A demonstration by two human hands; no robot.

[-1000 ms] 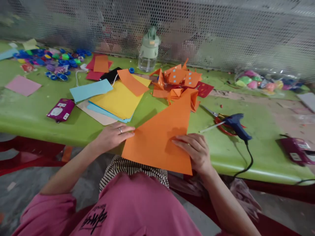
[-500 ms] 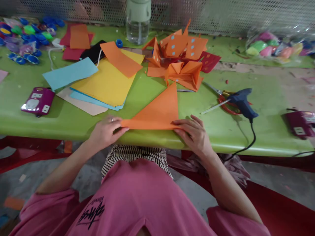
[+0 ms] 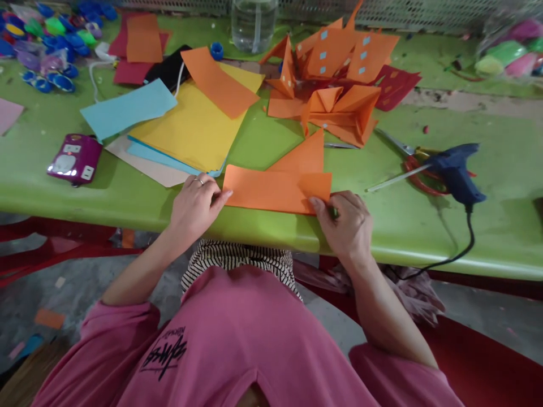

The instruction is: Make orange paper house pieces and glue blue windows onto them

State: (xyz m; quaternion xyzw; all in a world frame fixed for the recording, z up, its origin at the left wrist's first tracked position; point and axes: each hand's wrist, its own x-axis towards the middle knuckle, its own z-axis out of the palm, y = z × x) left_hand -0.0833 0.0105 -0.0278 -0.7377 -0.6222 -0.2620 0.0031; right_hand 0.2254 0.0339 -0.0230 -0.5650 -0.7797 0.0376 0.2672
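An orange sheet of paper (image 3: 271, 189) lies at the front edge of the green table, with a broad strip folded up over its lower part. Behind the strip, a triangular part of the sheet points away from me. My left hand (image 3: 197, 200), with a ring on one finger, pinches the strip's left end. At the right end my right hand (image 3: 345, 223) grips the paper, thumb on the front and fingers curled behind. Just beyond the sheet stand folded orange paper pieces (image 3: 343, 116) with small pale squares on some of them.
Scissors (image 3: 399, 144) and a blue glue gun (image 3: 456, 169) with its cord lie to the right. Yellow sheets (image 3: 182, 133), a light blue strip (image 3: 129, 107) and a purple power socket (image 3: 75, 159) are at left. A clear bottle (image 3: 254, 25) stands at the back.
The paper's lower part has been folded up into a wide strip covering the triangle's base. My right hand has closed more around the right end. The view has shifted slightly.
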